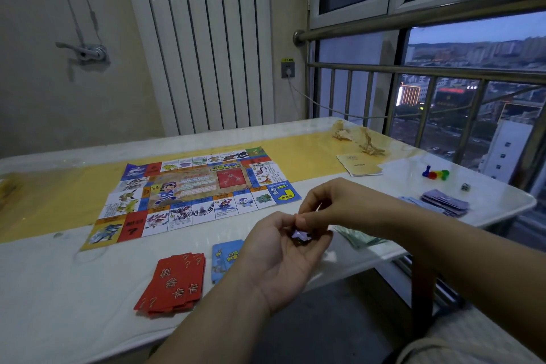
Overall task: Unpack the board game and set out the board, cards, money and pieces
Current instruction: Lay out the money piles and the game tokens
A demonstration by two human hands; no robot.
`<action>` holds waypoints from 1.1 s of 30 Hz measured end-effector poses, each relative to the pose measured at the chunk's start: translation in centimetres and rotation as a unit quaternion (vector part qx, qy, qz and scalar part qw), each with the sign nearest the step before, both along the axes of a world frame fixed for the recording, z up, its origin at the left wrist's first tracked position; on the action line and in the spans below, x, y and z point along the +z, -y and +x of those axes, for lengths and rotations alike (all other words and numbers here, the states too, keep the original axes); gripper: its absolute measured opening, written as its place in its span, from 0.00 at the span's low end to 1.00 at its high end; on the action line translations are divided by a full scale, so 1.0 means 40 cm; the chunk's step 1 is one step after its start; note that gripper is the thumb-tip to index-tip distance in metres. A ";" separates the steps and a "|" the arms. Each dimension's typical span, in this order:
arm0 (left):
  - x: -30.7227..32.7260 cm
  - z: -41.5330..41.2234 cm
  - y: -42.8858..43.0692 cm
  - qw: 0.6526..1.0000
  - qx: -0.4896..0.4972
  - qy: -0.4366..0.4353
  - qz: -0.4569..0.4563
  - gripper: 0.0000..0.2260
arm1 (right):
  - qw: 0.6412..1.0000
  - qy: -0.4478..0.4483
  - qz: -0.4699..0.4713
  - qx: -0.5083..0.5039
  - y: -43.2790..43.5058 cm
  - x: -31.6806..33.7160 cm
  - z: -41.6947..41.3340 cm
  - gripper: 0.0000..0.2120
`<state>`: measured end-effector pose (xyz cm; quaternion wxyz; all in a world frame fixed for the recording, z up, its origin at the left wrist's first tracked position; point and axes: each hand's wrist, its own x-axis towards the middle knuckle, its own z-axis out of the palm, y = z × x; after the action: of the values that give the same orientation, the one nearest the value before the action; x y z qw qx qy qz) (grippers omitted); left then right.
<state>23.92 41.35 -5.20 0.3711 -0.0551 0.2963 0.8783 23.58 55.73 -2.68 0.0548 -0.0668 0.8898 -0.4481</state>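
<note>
The game board [189, 195] lies unfolded on the table. A stack of red cards [174, 284] sits near the front edge, with blue cards [224, 257] beside it, partly behind my left hand. My left hand [283, 257] is cupped palm up and holds a small crinkled clear bag [300, 235] of little pieces. My right hand [322, 204] pinches the top of that bag from above. Coloured pawns [436, 174] and a die [465, 186] stand at the right. Purple money [446, 202] and greenish notes [359, 238] lie near the right edge.
A yellow booklet [359, 165] and crumpled wrapping [359, 137] lie at the back right. A yellow runner [59, 201] crosses the white table [59, 289]. A metal railing [413, 71] and window stand right behind; a radiator [206, 38] is at the back.
</note>
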 end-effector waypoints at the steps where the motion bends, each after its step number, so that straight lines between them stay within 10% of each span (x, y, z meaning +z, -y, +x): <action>1: 0.004 -0.004 -0.004 1.000 -0.007 -0.008 0.003 0.12 | 1.000 0.005 -0.020 -0.009 -0.007 -0.003 -0.004 0.03; 23: 0.056 -0.156 -0.240 0.964 -0.029 -0.161 -0.208 0.07 | 0.969 -0.070 -0.129 -0.200 -0.302 0.022 -0.049 0.08; 33: 0.028 -0.269 -0.316 0.934 -0.067 -0.205 -0.284 0.06 | 0.967 0.030 0.163 -0.196 -0.503 0.005 -0.133 0.04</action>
<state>13.15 53.98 -4.09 0.3288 0.0429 0.6060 0.7230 18.24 75.83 -2.48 0.0024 0.1317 0.9444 -0.3012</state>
